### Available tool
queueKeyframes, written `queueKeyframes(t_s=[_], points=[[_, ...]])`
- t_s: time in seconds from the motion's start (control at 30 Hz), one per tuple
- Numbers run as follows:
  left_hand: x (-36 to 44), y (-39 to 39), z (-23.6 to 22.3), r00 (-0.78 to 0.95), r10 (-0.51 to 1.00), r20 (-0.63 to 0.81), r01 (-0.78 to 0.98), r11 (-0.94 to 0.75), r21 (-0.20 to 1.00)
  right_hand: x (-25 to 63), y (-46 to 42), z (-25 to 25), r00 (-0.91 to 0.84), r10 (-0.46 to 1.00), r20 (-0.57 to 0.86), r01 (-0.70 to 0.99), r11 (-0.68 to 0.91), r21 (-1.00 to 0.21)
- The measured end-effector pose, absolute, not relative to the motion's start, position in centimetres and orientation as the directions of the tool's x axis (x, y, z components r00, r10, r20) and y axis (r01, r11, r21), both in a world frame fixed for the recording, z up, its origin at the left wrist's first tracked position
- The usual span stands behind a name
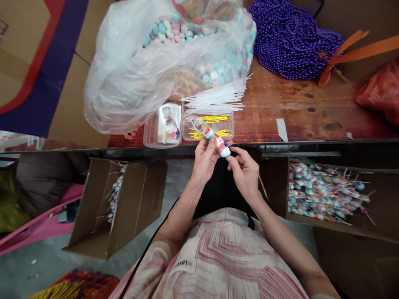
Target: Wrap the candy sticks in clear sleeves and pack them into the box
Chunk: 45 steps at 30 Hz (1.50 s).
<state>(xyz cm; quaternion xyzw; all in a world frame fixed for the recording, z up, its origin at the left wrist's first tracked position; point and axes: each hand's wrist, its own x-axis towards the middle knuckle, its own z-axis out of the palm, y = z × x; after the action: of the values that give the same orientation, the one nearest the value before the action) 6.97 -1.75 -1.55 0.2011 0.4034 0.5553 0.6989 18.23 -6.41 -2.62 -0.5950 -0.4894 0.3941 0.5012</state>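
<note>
A narrow clear packet (222, 146) of colourful candy-like pieces is held at the table's front edge, with pale blue, pink, white and dark blue showing. My left hand (204, 161) is closed around it between thumb and fingers. From the other side, my right hand (245, 171) pinches its pale blue lower end. Another clear wrapper (196, 123), with a similar coloured piece at its tip, slants up from my left fingers. Just beyond lie yellow twist ties (215, 119) in a shallow clear plastic tray (231, 124). Printed cards (170, 124) fill the clear tub (148, 135) beside it.
Behind the trays stands a large clear bag (124, 79) of pastel balls, with white sticks (215, 99) before it. Purple cord (296, 41) lies at the back right. Cardboard boxes with wrapped pieces flank me, left (137, 199) and right (274, 182).
</note>
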Motion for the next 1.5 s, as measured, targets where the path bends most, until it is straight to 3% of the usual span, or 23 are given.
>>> queueKeyframes(t_s=[0.13,0.33,0.53,0.7,0.77,0.93,1.03,1.37,1.5], points=[[7.3,-1.6,-1.7,0.009,0.935,-0.354,-0.637,0.278,0.719,18.0,-7.0,-3.1,0.210,0.957,0.201,0.359,0.116,-0.926],[7.5,-1.7,-2.1,-0.016,0.947,-0.322,-0.645,0.237,0.727,18.0,-6.8,-3.2,0.183,0.951,0.249,0.348,0.174,-0.921],[7.6,-2.0,-2.0,0.065,0.947,-0.314,-0.611,0.286,0.738,17.7,-6.1,-2.7,0.245,0.969,0.038,0.091,0.016,-0.996],[7.4,-2.2,-1.9,0.075,0.941,-0.329,-0.590,0.308,0.746,17.9,-5.7,-2.8,0.223,0.963,-0.154,-0.118,-0.131,-0.984],[7.4,-2.1,-1.9,0.075,0.942,-0.327,-0.589,0.307,0.748,18.1,-5.8,-2.9,0.200,0.971,-0.133,-0.075,-0.120,-0.990],[7.4,-2.0,-1.7,0.053,0.939,-0.341,-0.591,0.305,0.747,18.6,-6.2,-3.0,0.170,0.979,0.115,0.274,0.065,-0.960],[7.5,-2.0,-1.6,0.054,0.926,-0.373,-0.581,0.333,0.743,18.7,-6.2,-3.1,0.174,0.965,0.195,0.383,0.116,-0.916],[8.2,-2.6,-2.3,0.045,0.918,-0.395,-0.542,0.355,0.762,17.8,-5.6,-3.2,0.281,0.951,0.129,0.303,0.040,-0.952],[7.8,-2.6,-2.4,0.092,0.918,-0.386,-0.543,0.371,0.753,17.8,-5.4,-3.0,0.265,0.964,0.038,0.127,0.004,-0.992]])
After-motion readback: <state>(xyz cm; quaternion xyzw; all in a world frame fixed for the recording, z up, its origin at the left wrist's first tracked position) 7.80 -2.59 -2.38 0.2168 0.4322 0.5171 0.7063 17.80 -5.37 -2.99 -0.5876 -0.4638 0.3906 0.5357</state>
